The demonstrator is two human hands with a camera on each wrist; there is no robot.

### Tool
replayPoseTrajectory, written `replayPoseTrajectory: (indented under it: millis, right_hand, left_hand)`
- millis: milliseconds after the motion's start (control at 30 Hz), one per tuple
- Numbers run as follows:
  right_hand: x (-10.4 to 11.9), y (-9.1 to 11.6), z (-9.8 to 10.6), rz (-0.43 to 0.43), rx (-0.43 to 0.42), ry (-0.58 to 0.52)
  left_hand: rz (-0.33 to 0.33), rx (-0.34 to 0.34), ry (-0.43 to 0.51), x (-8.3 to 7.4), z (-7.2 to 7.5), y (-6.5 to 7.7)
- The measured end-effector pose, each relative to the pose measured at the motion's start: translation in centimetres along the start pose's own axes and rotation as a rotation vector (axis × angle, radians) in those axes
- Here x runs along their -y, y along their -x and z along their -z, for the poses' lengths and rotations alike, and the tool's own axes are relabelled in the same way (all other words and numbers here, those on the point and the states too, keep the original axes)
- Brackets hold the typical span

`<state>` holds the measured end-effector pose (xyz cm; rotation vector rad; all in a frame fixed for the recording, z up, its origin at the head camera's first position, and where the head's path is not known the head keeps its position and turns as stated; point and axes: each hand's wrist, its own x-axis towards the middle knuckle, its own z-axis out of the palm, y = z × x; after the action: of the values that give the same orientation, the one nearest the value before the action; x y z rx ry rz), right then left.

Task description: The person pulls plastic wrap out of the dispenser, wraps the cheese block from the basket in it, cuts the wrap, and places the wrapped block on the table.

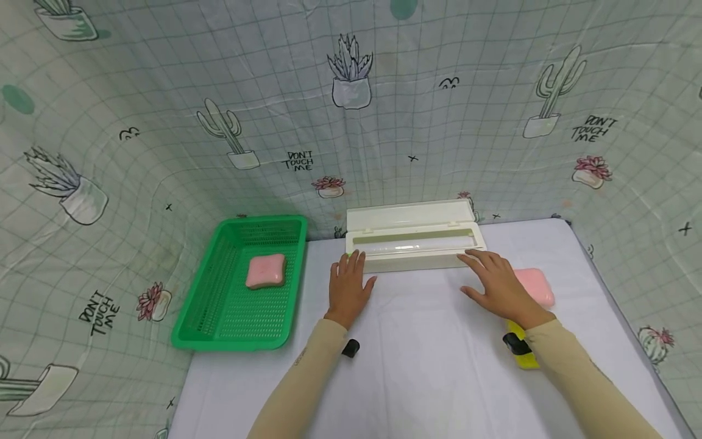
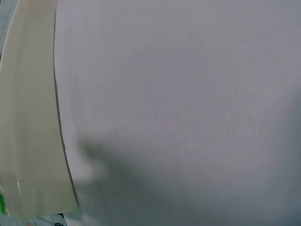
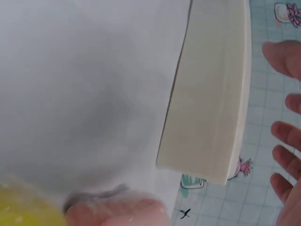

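Left hand: fingers fairly straight, thumb apart, at the box's 7 o'clock corner. Right hand: fingers spread, clamped on nothing, at its 5 o'clock corner; firm contact can't be told. Long white rectangular hard-plastic box sits at 12 o'clock, white hinged lid tilted up behind; whitish shiny contents unclear.

Risks, my judgement: a jolt could drop the lid on the fingers; uneven pushing could skew the box into the backdrop; the right forearm could knock the yellow object (4 o'clock, mostly hidden) or pink rounded smooth block (3 o'clock).

Green perforated plastic basket at 9 o'clock, another pink rounded block inside. Desk white-covered; pale gridded cactus-print cloth backdrop around, slightly rumpled.
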<state>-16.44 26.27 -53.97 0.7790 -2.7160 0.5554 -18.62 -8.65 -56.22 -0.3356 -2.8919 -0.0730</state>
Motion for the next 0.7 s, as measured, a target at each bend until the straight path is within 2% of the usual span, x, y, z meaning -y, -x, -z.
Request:
replayPoseTrajectory:
  millis: [100,300,467,700]
  right_hand:
    - [-0.3,-1.2,-0.5,-0.031,-0.016,0.012]
    - [-1.5,-2.8,-1.1,-0.088,-0.018,0.045]
    - [-2.4,-3.7,-1.4,-0.116,0.015,0.075]
    - [-2.9,-4.7,-1.6,-0.163,0.093,0.076]
  left_hand:
    - [-0.006,0.026,-0.054,0.3,0.0,-0.1]
    - [-0.036,0.012,-0.141,0.5,0.0,-0.3]
    - [-0.051,0.004,-0.12,0.4,0.4,-1.0]
    - [-0.106,0.054,-0.092,0.2,0.7,-2.3]
